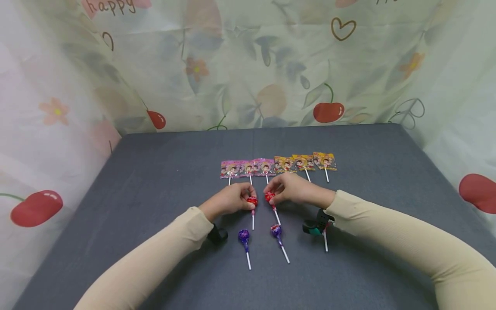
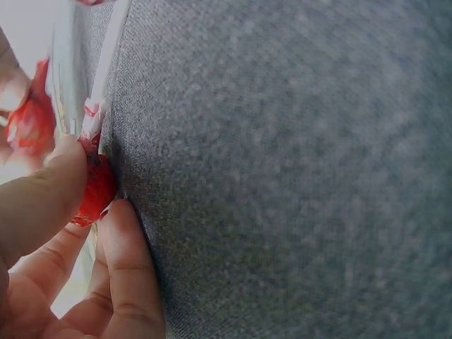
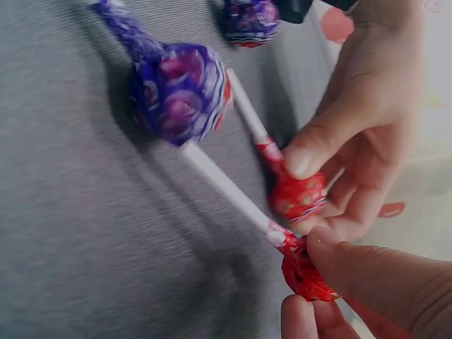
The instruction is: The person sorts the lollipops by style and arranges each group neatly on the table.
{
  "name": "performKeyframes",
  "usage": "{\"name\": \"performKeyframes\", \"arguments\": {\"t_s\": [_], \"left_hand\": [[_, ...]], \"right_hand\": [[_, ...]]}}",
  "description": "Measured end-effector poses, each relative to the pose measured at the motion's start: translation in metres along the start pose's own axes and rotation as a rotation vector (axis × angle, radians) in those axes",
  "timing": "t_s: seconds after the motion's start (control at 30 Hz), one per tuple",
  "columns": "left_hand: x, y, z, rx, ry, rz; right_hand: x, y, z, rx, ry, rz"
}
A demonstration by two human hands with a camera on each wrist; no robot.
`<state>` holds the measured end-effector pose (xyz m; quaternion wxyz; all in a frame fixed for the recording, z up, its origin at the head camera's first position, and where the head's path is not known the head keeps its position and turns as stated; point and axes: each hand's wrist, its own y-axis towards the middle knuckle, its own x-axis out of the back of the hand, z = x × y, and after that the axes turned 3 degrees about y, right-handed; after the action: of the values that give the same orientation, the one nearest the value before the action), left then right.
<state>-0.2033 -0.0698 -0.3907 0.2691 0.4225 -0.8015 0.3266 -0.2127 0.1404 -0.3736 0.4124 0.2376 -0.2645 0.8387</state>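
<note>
In the head view my left hand point(image 1: 231, 199) pinches a red-wrapped lollipop point(image 1: 252, 201) by its round head, the white stick pointing toward me. To its right my right hand point(image 1: 291, 188) pinches a second red lollipop point(image 1: 269, 197) by the head, stick angled down. The right wrist view shows thumb and fingers around this red lollipop point(image 3: 305, 272). Nearer me lie two purple lollipops, one at left point(image 1: 243, 236) and one at right point(image 1: 276, 231). Beyond the hands is a row of flat-packed lollipops: several pink packets point(image 1: 231, 168) and yellow packets point(image 1: 324, 160), some sticks partly hidden by the hands.
Another lollipop's white stick point(image 1: 325, 242) shows under the right wrist's black camera strap point(image 1: 323, 217), its head hidden. The dark grey table point(image 1: 174, 172) extends around everything. Patterned curtains point(image 1: 240, 64) hang behind and at both sides.
</note>
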Motion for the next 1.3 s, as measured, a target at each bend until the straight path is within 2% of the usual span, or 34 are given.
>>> {"name": "performKeyframes", "arguments": {"t_s": [0.2,0.4,0.57,0.83,1.3], "left_hand": [[0.000,0.001,0.000,-0.003,0.003,0.003],[0.001,0.000,-0.001,0.011,0.011,0.013],[0.002,0.000,-0.001,0.037,0.017,0.018],[0.003,0.000,0.000,0.015,0.013,0.014],[0.002,0.000,-0.001,0.018,-0.001,0.015]], "right_hand": [[0.000,0.004,0.012,0.027,0.014,-0.024],[-0.007,0.006,0.014,0.061,0.037,-0.026],[-0.013,0.007,0.015,0.047,0.022,-0.032],[-0.017,0.008,0.013,-0.001,0.000,-0.040],[-0.020,0.011,0.005,0.031,-0.055,-0.006]]}}
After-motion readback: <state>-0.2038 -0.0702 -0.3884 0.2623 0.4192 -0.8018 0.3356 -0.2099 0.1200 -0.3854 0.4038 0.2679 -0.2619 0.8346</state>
